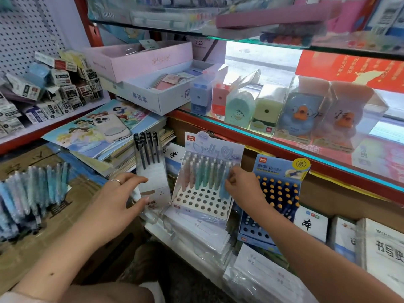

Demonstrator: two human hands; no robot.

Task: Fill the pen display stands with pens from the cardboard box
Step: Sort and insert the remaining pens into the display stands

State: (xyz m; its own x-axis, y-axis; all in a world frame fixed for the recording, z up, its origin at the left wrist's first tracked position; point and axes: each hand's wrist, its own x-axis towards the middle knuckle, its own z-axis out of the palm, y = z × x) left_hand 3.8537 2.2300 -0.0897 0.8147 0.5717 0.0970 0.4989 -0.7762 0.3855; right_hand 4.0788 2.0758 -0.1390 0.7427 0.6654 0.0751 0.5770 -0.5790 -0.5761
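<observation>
Head view: the pastel pen stand [202, 189] sits tilted back on stacked notebooks [196, 228] on the lower shelf, between a white stand of black pens [150, 169] to its left and a blue stand [275, 193] to its right. Its rear rows are filled with pale capped pens [203, 171]; the front rows of holes toward the shelf's front edge are empty. The right hand [242, 184] pinches a light blue pen [224, 186] at the stand's right side, lowering or seating it. The left hand [119, 202] is spread open, fingertips touching the white stand, gripping nothing.

More wrapped pens [32, 193] lie fanned on the cardboard box [65, 215] at far left. These pens look light, stiff and smooth, likely slick in their sleeves; taking one by the upper barrel near the cap would probably steer it best into a hole. The card stand seems flimsy and may shift when pushed.

Whether the pen tip has entered a hole cannot be told; the right hand's fingers cover it. The box's edges are cut off at left.
</observation>
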